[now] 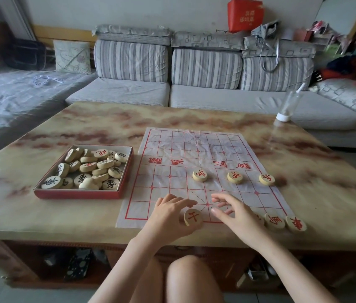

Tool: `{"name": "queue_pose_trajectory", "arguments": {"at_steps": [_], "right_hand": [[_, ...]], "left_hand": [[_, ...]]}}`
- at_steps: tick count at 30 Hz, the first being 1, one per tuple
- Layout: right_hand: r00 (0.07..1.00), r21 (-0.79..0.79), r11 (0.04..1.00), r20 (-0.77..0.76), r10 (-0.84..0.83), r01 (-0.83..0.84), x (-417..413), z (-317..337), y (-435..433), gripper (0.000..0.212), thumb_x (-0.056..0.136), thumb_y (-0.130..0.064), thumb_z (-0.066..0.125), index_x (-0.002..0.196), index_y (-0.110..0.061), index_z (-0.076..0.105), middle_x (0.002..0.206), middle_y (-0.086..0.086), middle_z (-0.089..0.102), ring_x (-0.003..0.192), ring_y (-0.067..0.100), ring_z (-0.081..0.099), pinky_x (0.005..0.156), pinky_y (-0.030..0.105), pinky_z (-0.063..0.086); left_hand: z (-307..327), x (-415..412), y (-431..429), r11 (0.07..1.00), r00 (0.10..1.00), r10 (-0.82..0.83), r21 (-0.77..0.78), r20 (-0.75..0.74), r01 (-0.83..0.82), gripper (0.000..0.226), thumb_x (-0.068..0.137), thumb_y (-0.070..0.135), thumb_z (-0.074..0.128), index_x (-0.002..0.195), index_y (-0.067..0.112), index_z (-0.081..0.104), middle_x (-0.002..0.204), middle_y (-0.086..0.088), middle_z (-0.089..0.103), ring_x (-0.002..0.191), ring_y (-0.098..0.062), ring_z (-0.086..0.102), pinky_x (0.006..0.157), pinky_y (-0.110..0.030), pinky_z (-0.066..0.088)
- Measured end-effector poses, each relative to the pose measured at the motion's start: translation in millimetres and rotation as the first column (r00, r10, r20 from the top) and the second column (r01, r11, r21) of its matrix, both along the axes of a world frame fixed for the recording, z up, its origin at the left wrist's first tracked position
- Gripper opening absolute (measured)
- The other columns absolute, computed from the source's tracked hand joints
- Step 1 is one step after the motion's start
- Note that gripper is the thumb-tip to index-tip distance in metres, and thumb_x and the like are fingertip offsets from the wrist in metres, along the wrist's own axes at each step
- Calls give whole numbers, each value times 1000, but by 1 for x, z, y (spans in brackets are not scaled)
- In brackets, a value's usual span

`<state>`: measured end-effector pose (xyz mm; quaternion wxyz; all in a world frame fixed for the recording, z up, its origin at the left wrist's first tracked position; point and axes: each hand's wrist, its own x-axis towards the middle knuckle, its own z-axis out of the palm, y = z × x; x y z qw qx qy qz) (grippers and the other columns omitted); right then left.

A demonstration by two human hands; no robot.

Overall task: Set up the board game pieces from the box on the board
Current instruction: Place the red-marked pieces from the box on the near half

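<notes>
Pieces (89,169) mostly heaped in red box (76,194), left of paper board (194,147) on table (98,121). Row discs (235,177), three, sit mid-board; corner discs (275,221) at near right. Left hand (168,215) pinches held disc (193,217) at board's near edge. Right hand (231,212) beside it, fingers loose, grasping nothing.

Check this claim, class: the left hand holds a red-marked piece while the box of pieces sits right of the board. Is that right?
Not quite. The head view shows the box left of the board, not right. The left hand does hold a red-marked piece.
</notes>
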<state>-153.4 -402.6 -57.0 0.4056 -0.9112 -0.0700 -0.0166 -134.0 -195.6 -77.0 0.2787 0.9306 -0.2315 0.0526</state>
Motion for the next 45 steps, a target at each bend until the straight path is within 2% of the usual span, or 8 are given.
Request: {"name": "queue_pose_trajectory", "arguments": {"at_steps": [8,12,18,23,29,35,39,45], "right_hand": [[999,28,998,5,47,-47,10,9,14,32,90,-28,57,121,-32,53,111,-13,57,96,2,56,79,12,45],[996,34,996,-5,84,-84,20,13,27,33,90,-26,57,123,-28,54,115,-12,57,102,1,53,85,16,44],[988,17,988,-16,155,-155,35,22,62,32,90,-25,57,122,-29,53,113,-16,56,103,1,54,87,15,44],[974,2,974,-28,226,-226,47,31,98,32,91,-24,56,123,-26,53,105,-23,52,97,-9,49,77,3,39],[955,-27,955,-22,296,-297,66,39,144,31,91,-26,56,122,-25,56,104,-17,54,84,-8,49,74,7,36],[930,-8,930,-17,366,-367,88,36,192,31,90,-18,57,121,-17,59,115,-5,61,101,5,55,76,5,37],[912,-40,912,32,410,-409,97,34,218,32,89,-7,55,120,-13,60,110,-6,59,77,-6,49,69,-4,33],[894,-101,892,45,446,-440,110,27,253,32,88,-8,55,117,-17,63,114,4,62,86,9,47,80,16,34]], "left_hand": [[13,6,36,985,995,95,-140,-14,-96,62,66,64,42,118,34,56,111,20,62,111,-6,49,97,-29,35],[26,13,66,962,980,201,-184,-11,-199,39,79,36,65,117,27,60,107,13,65,101,-4,55,95,-26,43],[38,15,111,886,932,363,-304,-17,-350,26,81,12,65,106,19,68,95,7,69,86,-7,63,81,-21,51],[40,19,144,837,884,467,-309,-28,-452,27,80,14,66,105,23,67,90,10,67,84,-8,62,82,-27,50],[37,22,181,764,810,585,-308,-39,-566,22,79,22,68,101,22,68,94,1,69,82,-13,60,68,-25,42],[34,28,194,714,727,686,-171,-26,-679,36,74,36,69,106,19,66,105,-5,64,96,-23,58,72,-27,40],[28,36,194,689,696,717,-103,-49,-717,40,67,44,72,96,17,67,95,-6,66,94,-28,58,76,-30,41],[20,41,199,689,690,724,-51,-17,-723,50,66,58,68,93,17,64,84,-4,71,91,-27,61,79,-33,44]]}}
